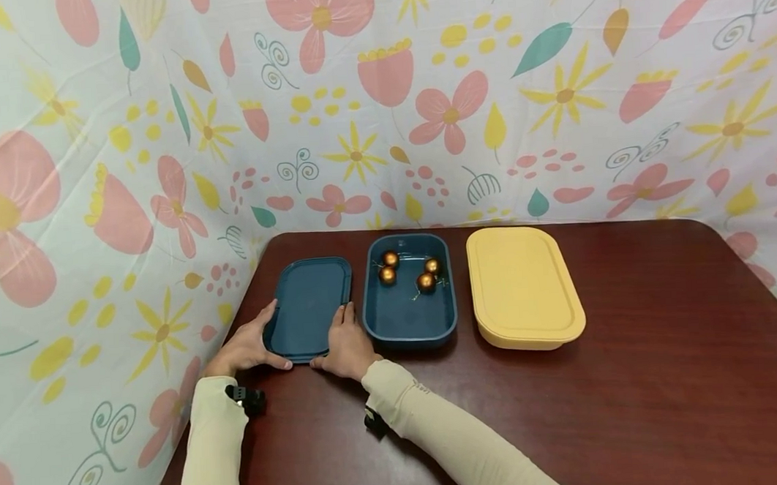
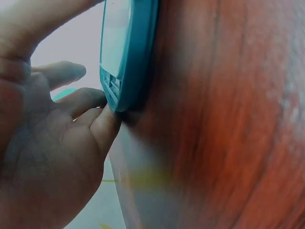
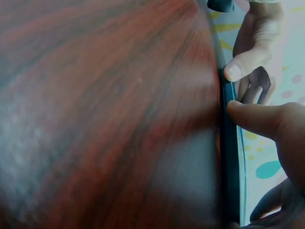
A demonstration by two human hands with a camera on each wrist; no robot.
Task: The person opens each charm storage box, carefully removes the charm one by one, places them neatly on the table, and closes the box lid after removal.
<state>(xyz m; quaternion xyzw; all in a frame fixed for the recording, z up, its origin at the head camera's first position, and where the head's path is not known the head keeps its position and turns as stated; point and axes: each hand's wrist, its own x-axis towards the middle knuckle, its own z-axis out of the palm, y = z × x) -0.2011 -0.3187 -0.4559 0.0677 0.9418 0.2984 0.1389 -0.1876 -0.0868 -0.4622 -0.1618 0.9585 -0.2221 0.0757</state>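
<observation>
A dark blue lid [image 1: 313, 309] lies flat at the left end of the table, left of a matching blue container. My left hand [image 1: 249, 345] holds the lid's near-left corner, thumb at the near edge and fingers along the left side. Opposite it, my right hand [image 1: 350, 343] grips the near-right corner, its thumb on the near edge. The left wrist view shows fingers against the lid's rim [image 2: 138, 52]. Both thumbs meet the lid's edge [image 3: 231, 167] in the right wrist view. Whether the lid touches the table all round, I cannot tell.
The open blue container [image 1: 408, 318] holds several shiny copper-coloured balls [image 1: 426, 281]. To its right stands a yellow container with a yellow lid [image 1: 523, 287]. A patterned cloth [image 1: 448, 115] hangs behind and to the left of the brown table [image 1: 664, 352].
</observation>
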